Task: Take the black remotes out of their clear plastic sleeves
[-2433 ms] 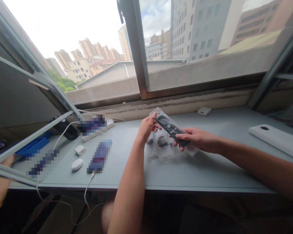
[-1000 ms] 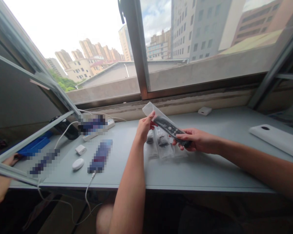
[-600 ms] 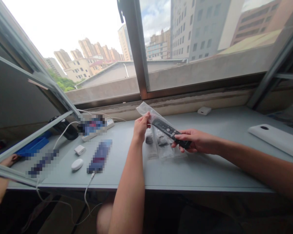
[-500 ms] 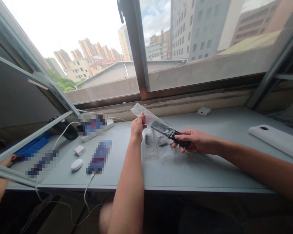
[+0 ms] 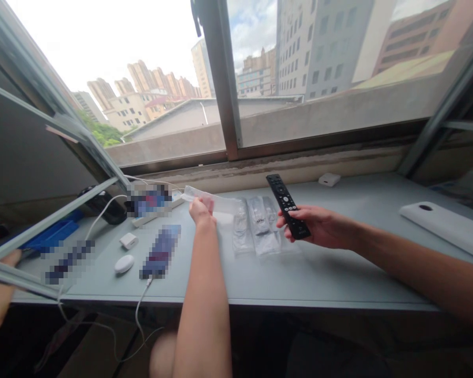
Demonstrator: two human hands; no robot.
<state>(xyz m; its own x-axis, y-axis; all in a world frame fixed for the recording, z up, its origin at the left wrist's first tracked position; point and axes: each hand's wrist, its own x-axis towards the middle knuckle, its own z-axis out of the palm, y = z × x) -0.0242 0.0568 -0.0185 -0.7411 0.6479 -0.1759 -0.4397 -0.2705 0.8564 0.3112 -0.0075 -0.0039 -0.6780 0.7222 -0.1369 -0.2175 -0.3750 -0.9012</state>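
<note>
A black remote control (image 5: 287, 202) stands tilted up in my right hand (image 5: 313, 224), whose fingers and thumb close around its lower end. Its buttons face me, and no plastic covers it. My left hand (image 5: 202, 211) grips a clear plastic sleeve (image 5: 225, 203) that stretches out toward the right, above the desk. Between the two hands, clear plastic packets (image 5: 263, 223) with wrapped contents lie on the desk; what is inside them is hard to make out.
On the grey desk (image 5: 339, 273), a blurred-out phone (image 5: 161, 252) with a white cable, a white oval object (image 5: 124, 264) and a white adapter (image 5: 128, 240) lie left. A power strip (image 5: 157, 212) sits behind them. A white device (image 5: 443, 226) lies right. Another person's arm (image 5: 0, 294) shows far left.
The remote control has come out of the plastic sleeve and tilted more upright in my right hand. My left hand has moved left with the sleeve.
</note>
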